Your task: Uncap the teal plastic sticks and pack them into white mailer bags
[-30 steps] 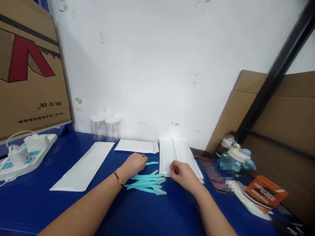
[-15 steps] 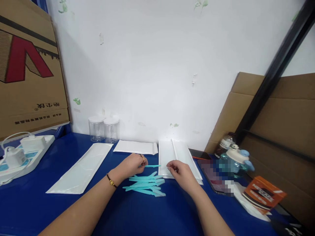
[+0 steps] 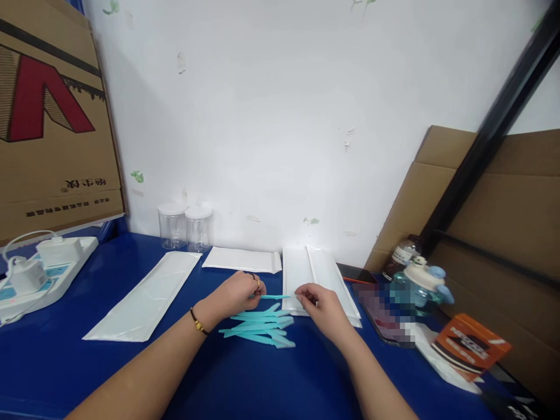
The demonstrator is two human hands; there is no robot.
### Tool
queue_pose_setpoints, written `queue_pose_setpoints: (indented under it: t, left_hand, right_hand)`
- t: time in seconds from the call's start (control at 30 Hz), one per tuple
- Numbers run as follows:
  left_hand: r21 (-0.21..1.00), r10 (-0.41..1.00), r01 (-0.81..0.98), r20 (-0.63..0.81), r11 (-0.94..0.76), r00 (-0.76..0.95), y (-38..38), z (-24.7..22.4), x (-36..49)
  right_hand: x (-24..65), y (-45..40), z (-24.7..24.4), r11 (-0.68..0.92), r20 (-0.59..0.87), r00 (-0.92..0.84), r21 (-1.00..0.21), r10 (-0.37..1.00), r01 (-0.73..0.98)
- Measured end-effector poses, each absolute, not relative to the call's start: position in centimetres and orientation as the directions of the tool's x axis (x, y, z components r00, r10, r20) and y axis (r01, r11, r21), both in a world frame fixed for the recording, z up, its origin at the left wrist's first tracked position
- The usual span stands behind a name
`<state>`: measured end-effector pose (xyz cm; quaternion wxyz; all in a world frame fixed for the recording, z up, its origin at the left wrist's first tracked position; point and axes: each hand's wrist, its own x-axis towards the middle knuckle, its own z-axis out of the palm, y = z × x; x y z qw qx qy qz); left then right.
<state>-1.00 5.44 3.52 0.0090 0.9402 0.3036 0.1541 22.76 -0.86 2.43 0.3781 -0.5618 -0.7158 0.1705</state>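
My left hand point(image 3: 240, 291) is closed around one end of a thin teal eyebrow razor point(image 3: 275, 297), which points right, roughly level above the table. Facing its free end, my right hand point(image 3: 318, 303) has thumb and forefinger pinched together. Whether those fingertips hold a small clear piece at the razor's tip, I cannot make out. Just below both hands lies a loose pile of several more teal eyebrow razors point(image 3: 260, 328), with paler ends to the right. Behind my right hand rest white padded envelopes point(image 3: 298, 273), partly covered by its fingers.
Another white envelope point(image 3: 144, 297) lies at left, and one more point(image 3: 242, 260) by the wall. Two clear jars point(image 3: 172, 230) stand behind them. A power strip point(image 3: 56, 286) sits far left. At right are a phone point(image 3: 380, 318), a teal bottle point(image 3: 417, 286) and an orange box point(image 3: 471, 347).
My right hand's fingertips have come slightly closer to the razor's free end. My left hand keeps its hold, and the pile looks unchanged. The view has shifted a little.
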Motion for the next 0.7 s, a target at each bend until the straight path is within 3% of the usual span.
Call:
queue_pose_setpoints:
  t: [0.17, 0.33, 0.47, 0.7]
  left_hand:
    - [0.141, 0.566, 0.55, 0.286, -0.823, 0.773, 5.1, 3.4, -0.7]
    - [0.224, 0.553, 0.51, 0.217, -0.831, 0.805, 4.1, 3.7, -0.5]
    - [0.305, 0.638, 0.576, 0.163, -0.758, 0.753, 3.1, 4.0, -0.9]
    - [0.082, 0.716, 0.712, 0.036, -0.697, 0.697, 1.6, 3.1, -0.4]
  right_hand:
    - [22.4, -1.0, 2.4, 0.32, 0.341, -0.098, -0.694, 0.935, 0.645]
    - [21.7, -1.4, 2.3, 0.284, 0.226, -0.172, -0.759, 0.959, 0.586]
    - [21.4, -1.6, 2.3, 0.297, 0.195, -0.23, -0.728, 0.954, 0.618]
    - [21.4, -1.5, 2.5, 0.41, 0.248, -0.326, -0.555, 0.912, 0.724]
